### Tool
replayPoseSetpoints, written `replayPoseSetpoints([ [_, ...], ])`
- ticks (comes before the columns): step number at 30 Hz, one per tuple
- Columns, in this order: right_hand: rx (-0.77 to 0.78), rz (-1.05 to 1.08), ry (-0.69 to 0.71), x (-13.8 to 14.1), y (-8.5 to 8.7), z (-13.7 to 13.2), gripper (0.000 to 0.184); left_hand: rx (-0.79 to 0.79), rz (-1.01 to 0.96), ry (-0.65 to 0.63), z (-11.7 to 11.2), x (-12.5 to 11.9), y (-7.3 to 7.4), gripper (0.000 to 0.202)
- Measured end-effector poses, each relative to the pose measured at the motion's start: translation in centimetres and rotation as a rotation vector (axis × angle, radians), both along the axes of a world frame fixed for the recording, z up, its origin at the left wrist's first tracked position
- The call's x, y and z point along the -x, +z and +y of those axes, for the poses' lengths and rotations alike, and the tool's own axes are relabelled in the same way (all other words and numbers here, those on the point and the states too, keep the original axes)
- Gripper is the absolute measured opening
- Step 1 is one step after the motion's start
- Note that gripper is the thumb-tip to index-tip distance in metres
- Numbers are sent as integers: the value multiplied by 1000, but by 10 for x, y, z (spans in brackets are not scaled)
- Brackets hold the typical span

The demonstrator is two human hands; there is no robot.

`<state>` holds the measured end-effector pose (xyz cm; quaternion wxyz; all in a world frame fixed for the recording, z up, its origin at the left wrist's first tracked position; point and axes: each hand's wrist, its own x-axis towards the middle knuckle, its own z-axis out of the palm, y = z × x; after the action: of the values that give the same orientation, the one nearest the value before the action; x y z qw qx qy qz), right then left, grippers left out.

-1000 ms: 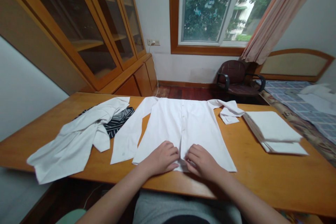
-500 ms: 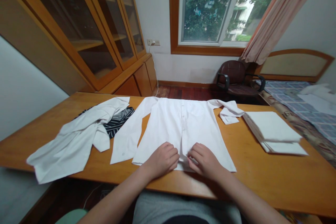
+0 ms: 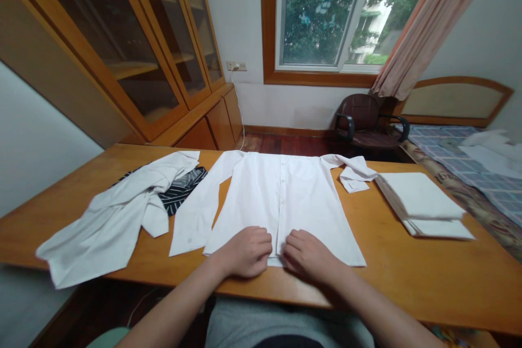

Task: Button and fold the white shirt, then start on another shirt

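Observation:
A white button-up shirt (image 3: 256, 190) lies front side up on the wooden table, its button strip running down the middle. One sleeve stretches out to the left; the other is bent and crumpled on the right. My left hand (image 3: 250, 250) is closed on the hem just left of the button strip. On the other side of the strip, my right hand (image 3: 304, 253) is closed on the hem too. Curled fingers hide the cloth inside both hands, and the lowest part of the front edges shows between them.
Rumpled white clothing (image 3: 110, 217) lies at the left over a black striped cloth (image 3: 183, 190), with one end hanging past the front table edge. A folded white stack (image 3: 424, 198) sits on the right of the wooden table (image 3: 408, 277). Beyond stand a chair (image 3: 359, 119) and a glass-door cabinet (image 3: 163, 54).
Both hands have curled more tightly and come slightly nearer to me, with the left one shifting a little left. The front edges between them lie flatter and closer together.

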<state>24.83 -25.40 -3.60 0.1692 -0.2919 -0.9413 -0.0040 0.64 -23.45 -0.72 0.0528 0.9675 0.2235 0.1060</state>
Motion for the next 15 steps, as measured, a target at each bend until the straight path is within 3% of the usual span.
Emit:
replayPoseSetpoints([
  [4,32,-31,3,1,-7,0,10,62,-122,86,8,5,3,18],
  [8,70,5,34,1,-9,-1,10,72,-146,95,11,2,-6,31],
  [15,220,69,18,-24,12,4,12,80,20,33,4,-11,-8,37],
])
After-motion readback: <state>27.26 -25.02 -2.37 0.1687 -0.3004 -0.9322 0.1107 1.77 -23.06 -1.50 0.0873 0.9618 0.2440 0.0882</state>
